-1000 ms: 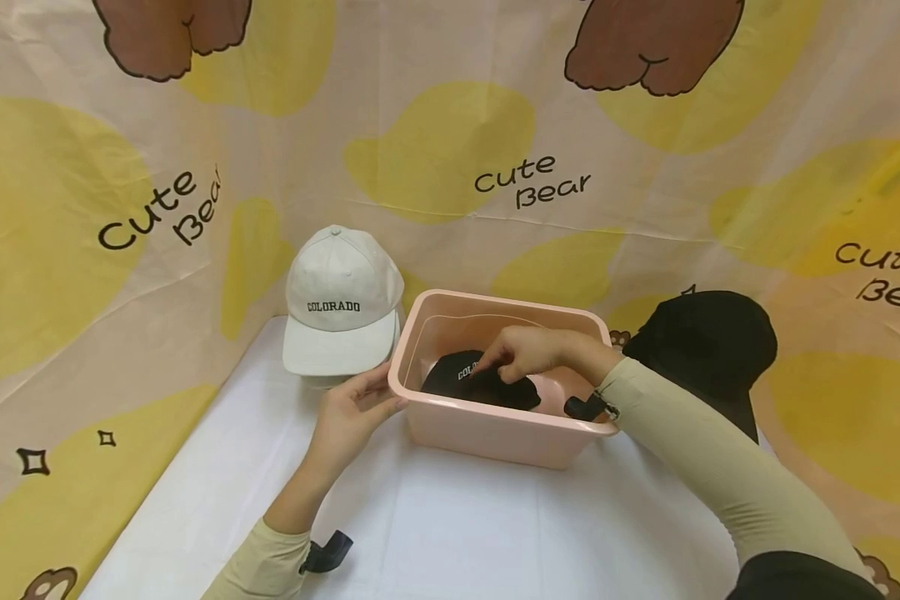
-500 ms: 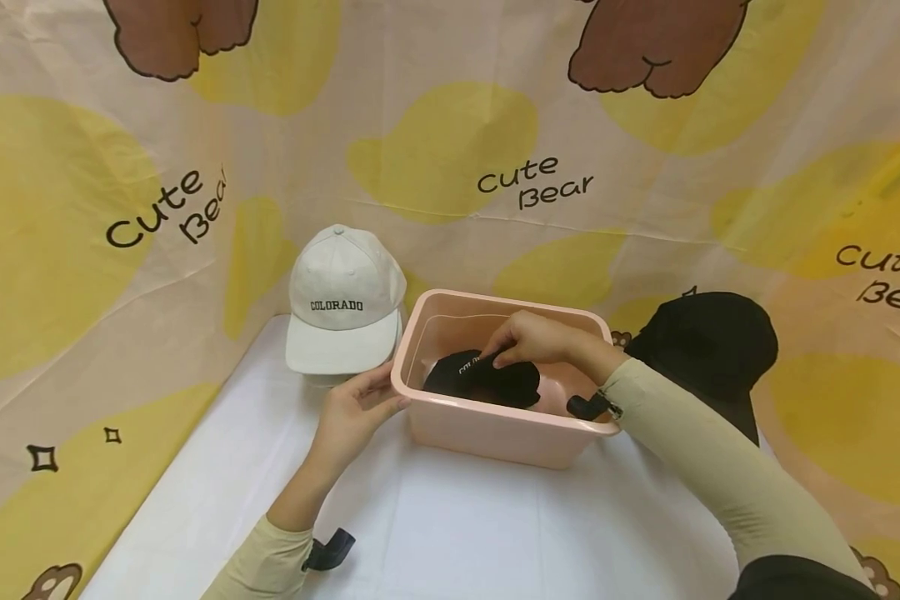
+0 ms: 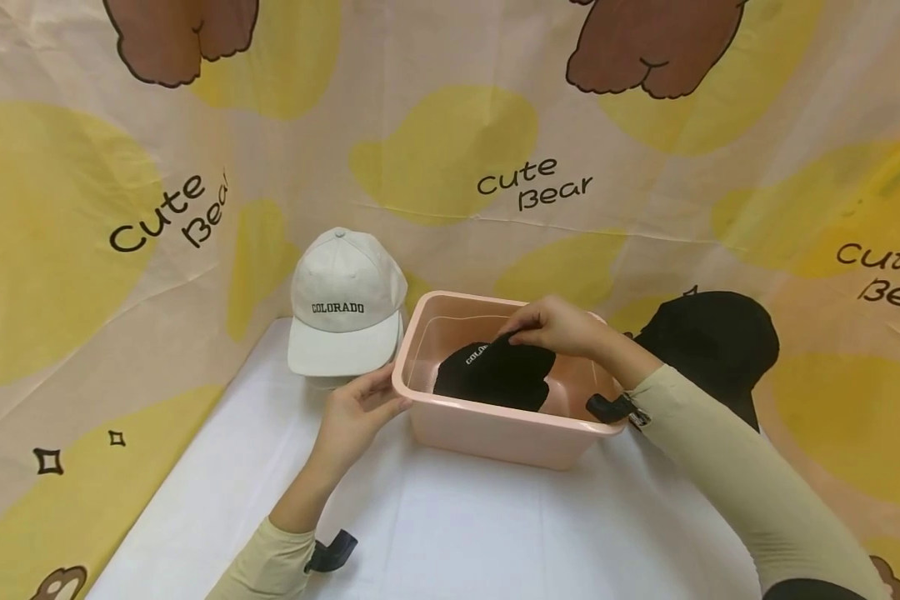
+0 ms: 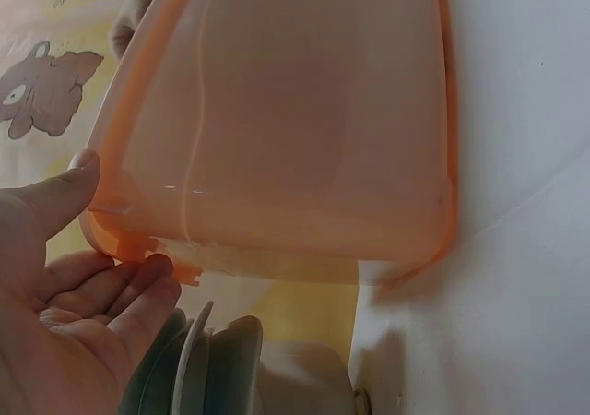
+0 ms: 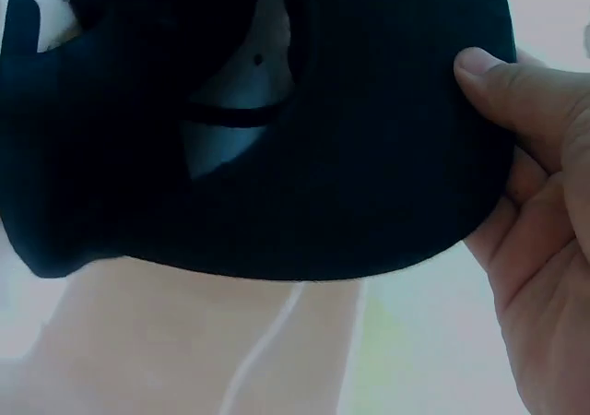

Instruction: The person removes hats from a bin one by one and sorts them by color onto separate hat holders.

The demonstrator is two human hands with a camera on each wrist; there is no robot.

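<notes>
A pink plastic bin (image 3: 491, 437) stands on the white-covered table. My left hand (image 3: 356, 417) holds its left front corner; in the left wrist view the thumb presses the rim and the fingers (image 4: 138, 295) lie curled beneath it. My right hand (image 3: 555, 323) pinches the brim of a black baseball cap (image 3: 487, 383) with white lettering, partly hidden below the bin's front rim. In the right wrist view the cap's brim (image 5: 396, 184) is between thumb and fingers, its hollow underside and strap opening facing the camera.
A white baseball cap (image 3: 341, 292) lettered COLORADO sits left of the bin; several stacked brims (image 4: 194, 369) show there in the left wrist view. Another black cap (image 3: 712, 350) stands at the right, partly behind the right arm. A patterned cloth (image 3: 442, 158) hangs behind the table.
My right hand has gone from pointing at the black cap to pinching its brim, and has raised that brim and moved slightly right. My left hand stays on the bin.
</notes>
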